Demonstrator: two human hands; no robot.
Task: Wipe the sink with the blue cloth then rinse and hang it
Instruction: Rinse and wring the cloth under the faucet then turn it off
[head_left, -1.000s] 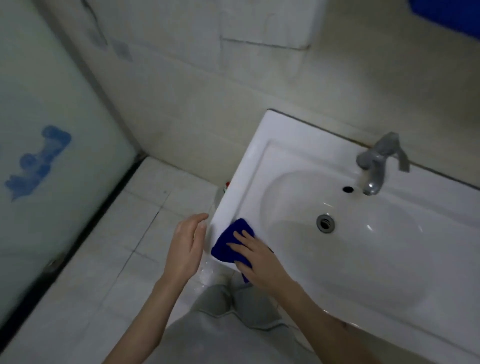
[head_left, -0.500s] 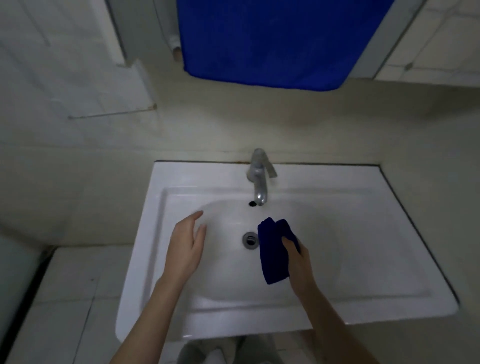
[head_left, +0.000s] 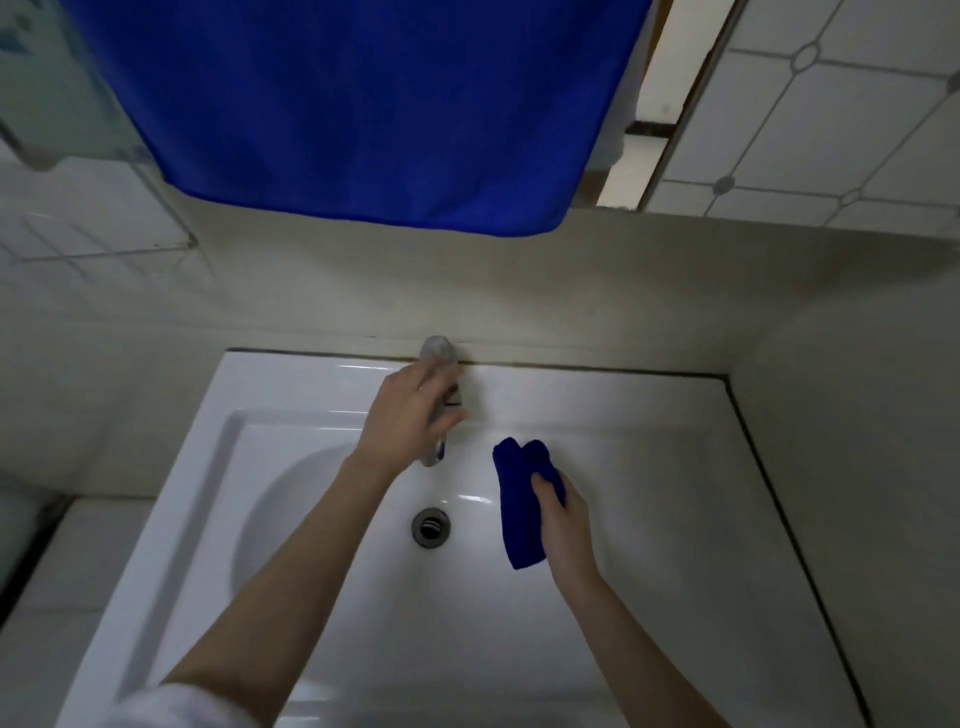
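Blue cloth (head_left: 519, 514), folded, sits over the white sink (head_left: 311, 387) basin right of the drain (head_left: 430, 526), the right hand (head_left: 565, 522) curled around it. The left hand (head_left: 410, 415) lies over the tap (head_left: 439, 349); blur hides whether its fingers grip. A blue towel (head_left: 363, 104) hangs above.
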